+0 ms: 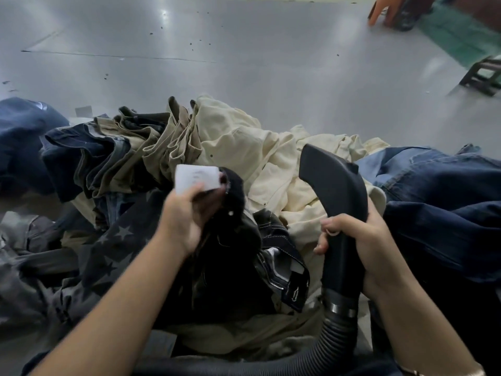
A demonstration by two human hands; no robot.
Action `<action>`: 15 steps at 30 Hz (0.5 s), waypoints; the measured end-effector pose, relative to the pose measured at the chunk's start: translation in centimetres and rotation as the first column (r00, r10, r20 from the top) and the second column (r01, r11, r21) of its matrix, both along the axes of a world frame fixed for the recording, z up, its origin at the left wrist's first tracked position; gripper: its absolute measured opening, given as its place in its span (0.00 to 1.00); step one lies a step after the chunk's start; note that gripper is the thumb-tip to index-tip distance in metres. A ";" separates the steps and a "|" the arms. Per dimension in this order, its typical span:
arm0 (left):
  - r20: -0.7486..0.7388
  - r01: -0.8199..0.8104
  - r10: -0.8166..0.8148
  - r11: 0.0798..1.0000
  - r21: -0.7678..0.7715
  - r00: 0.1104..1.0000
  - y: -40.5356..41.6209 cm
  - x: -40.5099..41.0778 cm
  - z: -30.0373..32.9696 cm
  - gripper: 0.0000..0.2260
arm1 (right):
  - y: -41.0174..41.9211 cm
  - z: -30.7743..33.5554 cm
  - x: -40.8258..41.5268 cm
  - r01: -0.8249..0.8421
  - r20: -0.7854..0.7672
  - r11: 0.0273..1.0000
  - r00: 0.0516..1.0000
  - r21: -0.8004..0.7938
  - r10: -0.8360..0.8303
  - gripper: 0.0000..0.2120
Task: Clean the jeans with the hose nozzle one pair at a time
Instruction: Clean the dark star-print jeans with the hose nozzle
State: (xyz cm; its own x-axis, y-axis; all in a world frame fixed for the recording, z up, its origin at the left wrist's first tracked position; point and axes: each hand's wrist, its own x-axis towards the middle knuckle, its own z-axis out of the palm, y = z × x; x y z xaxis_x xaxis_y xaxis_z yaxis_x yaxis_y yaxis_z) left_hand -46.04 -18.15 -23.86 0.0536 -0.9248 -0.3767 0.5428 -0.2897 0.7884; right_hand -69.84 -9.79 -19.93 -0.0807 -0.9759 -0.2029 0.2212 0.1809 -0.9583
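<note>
While motion blur smears the left hand (189,213), it grips dark jeans (238,256) and a white tag (198,177), print unreadable. Right hand (363,240) is wrapped round the black hose nozzle (333,185), its mouth turned away; ribbed hose (328,340) exits the frame bottom. Cream trousers (252,147) lie behind.

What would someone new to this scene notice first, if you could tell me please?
Most striking is the black hose nozzle, gripped upright by the right hand at centre right. Next, the left hand lifts dark jeans with a white tag at the centre. Around them sprawls a heap of cream garments and blue jeans on the grey floor.
</note>
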 end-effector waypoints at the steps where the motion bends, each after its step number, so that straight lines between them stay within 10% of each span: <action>1: -0.069 -0.058 0.061 0.997 0.044 0.996 -1.5 1.7 -0.4 0.12 | 0.2 -0.2 -0.1 0.002 -0.019 1.000 1.000 0.008 -0.002 0.25; 10: 0.542 -0.327 0.019 0.814 0.479 0.840 0.5 3.9 -9.3 0.39 | 0.0 -2.6 1.6 -0.037 -0.123 0.981 0.991 0.192 0.062 0.25; 13: 0.943 -0.301 0.106 0.954 -0.006 0.317 1.0 2.0 -6.5 0.39 | 0.3 -2.9 1.7 -0.043 -0.139 0.980 0.988 0.194 0.071 0.25; 15: 0.900 0.206 0.420 0.897 -0.392 -0.118 1.2 1.2 -5.4 0.31 | 0.8 -3.0 1.7 -0.045 -0.141 0.978 0.987 0.202 0.075 0.25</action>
State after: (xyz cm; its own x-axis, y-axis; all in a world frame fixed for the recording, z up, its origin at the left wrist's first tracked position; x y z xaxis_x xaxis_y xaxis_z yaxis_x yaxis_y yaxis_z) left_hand -44.87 -16.93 -29.30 0.1693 -0.8592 0.4828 -0.8895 0.0777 0.4502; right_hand -68.12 -9.04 -22.89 -0.0666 -0.9218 -0.3819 0.0635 0.3781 -0.9236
